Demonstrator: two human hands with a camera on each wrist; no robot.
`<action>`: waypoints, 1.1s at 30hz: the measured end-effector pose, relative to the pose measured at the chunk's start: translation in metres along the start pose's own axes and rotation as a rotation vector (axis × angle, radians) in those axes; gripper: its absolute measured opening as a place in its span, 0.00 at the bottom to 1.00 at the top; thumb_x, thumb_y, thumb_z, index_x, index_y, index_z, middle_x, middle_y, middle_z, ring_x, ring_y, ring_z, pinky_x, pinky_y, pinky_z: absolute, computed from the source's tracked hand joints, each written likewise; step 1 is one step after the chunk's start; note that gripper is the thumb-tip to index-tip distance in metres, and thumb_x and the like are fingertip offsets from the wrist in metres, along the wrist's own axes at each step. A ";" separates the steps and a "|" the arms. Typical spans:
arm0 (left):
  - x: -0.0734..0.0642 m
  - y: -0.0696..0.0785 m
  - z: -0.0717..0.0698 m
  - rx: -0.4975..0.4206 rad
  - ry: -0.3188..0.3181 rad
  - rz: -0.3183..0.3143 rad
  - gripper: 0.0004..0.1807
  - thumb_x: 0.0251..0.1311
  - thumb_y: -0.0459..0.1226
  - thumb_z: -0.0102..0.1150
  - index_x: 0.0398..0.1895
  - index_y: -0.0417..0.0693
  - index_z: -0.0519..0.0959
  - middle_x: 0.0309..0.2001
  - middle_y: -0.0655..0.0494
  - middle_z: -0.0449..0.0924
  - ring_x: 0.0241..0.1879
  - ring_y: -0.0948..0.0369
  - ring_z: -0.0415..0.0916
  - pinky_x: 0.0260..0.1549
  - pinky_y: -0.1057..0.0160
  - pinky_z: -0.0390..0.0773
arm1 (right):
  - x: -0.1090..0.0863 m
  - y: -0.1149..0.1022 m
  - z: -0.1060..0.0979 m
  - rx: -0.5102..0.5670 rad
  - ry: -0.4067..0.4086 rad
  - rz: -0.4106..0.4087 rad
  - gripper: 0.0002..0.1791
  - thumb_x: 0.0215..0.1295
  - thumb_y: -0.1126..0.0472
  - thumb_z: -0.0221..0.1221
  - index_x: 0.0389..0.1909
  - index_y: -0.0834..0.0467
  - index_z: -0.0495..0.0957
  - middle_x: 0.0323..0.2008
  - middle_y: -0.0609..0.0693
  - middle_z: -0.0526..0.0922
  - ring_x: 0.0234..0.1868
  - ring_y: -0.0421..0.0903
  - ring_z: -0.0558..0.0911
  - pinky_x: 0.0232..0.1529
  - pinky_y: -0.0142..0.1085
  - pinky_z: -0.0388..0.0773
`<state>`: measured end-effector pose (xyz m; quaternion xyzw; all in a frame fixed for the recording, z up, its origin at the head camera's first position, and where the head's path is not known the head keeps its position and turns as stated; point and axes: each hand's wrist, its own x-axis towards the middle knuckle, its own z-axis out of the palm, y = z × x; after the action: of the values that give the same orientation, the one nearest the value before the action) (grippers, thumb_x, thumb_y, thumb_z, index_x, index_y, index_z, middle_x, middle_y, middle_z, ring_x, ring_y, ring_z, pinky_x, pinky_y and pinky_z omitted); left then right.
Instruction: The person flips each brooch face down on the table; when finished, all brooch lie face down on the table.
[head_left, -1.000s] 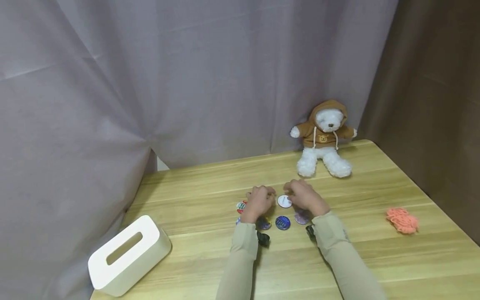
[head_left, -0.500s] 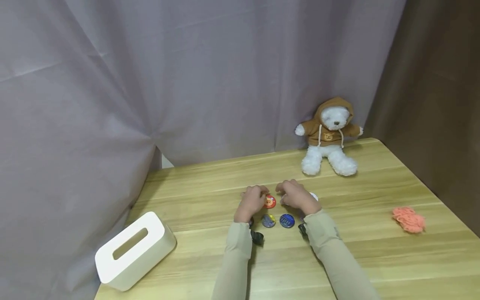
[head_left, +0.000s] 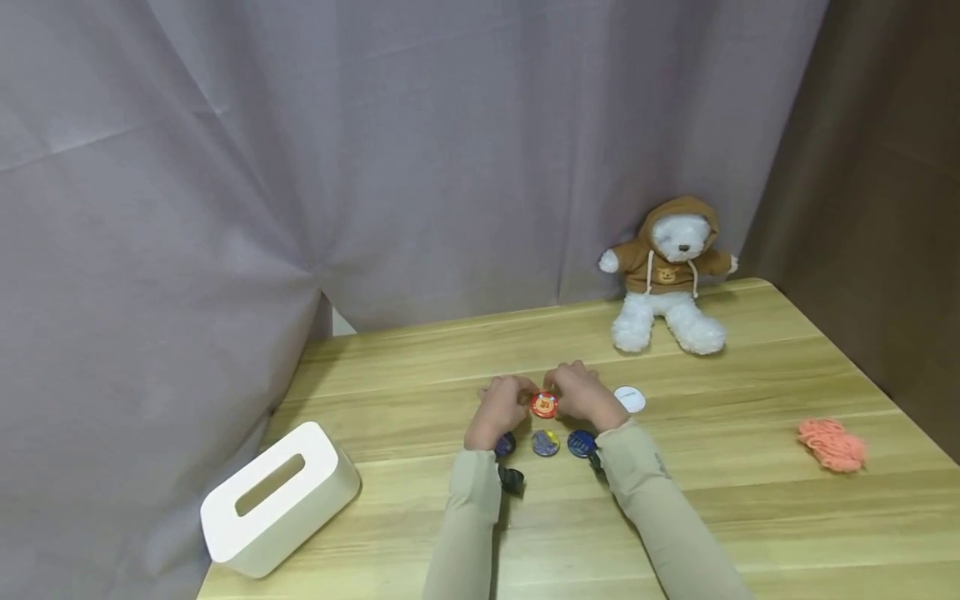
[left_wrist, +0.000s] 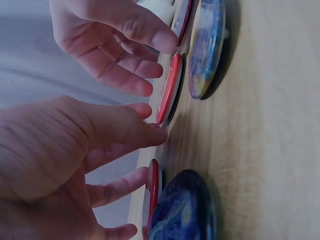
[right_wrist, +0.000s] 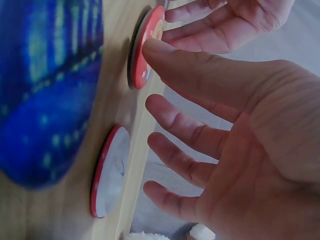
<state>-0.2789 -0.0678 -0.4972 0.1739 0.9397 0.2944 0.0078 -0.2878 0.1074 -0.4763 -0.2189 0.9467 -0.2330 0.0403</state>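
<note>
A round red badge (head_left: 544,405) lies on the wooden table between my hands. From its left, my left hand (head_left: 501,410) brings thumb and index fingertip to the rim, the other fingers loosely extended. On the opposite side, my right hand (head_left: 585,394) touches the rim with its thumb (right_wrist: 160,47), fingers spread and relaxed. A white badge (head_left: 629,399) with a red edge lies right of my right hand. Nearer are a dark blue badge (head_left: 505,444), a yellow-and-blue badge (head_left: 545,442) and a blue badge (head_left: 581,443). Another red-rimmed badge (left_wrist: 152,195) is below my left fingers in the left wrist view.
A white teddy bear (head_left: 667,279) in a brown hoodie sits at the back right. Coral yarn (head_left: 832,445) lies on the right side, and a white tissue box (head_left: 279,500) stands at the left. A grey curtain (head_left: 450,167) hangs behind the table (head_left: 405,500).
My right hand has moved left from the white badge to the red one. The red badge, hidden at first, now shows between both hands. The head view has shifted slightly.
</note>
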 end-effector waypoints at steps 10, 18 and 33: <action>0.001 0.000 -0.002 0.044 -0.013 -0.027 0.15 0.49 0.25 0.71 0.39 0.51 0.89 0.50 0.56 0.86 0.55 0.46 0.73 0.52 0.38 0.62 | 0.001 -0.005 0.004 -0.019 0.003 -0.010 0.18 0.36 0.74 0.70 0.33 0.59 0.83 0.31 0.50 0.83 0.37 0.53 0.73 0.41 0.52 0.65; 0.002 -0.003 0.002 0.069 -0.001 -0.015 0.12 0.47 0.29 0.75 0.34 0.53 0.89 0.44 0.58 0.88 0.50 0.53 0.77 0.49 0.43 0.64 | 0.001 -0.005 0.008 -0.055 0.005 -0.016 0.16 0.37 0.77 0.67 0.30 0.59 0.81 0.29 0.49 0.82 0.36 0.53 0.75 0.43 0.55 0.67; 0.000 -0.004 -0.001 0.041 0.031 -0.015 0.09 0.51 0.28 0.73 0.32 0.52 0.89 0.42 0.60 0.88 0.50 0.54 0.80 0.52 0.40 0.63 | -0.003 -0.008 0.003 -0.085 -0.004 -0.085 0.10 0.45 0.73 0.69 0.29 0.59 0.82 0.27 0.49 0.81 0.33 0.51 0.77 0.39 0.55 0.70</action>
<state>-0.2806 -0.0720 -0.4984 0.1622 0.9468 0.2779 -0.0083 -0.2815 0.1011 -0.4750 -0.2610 0.9454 -0.1937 0.0228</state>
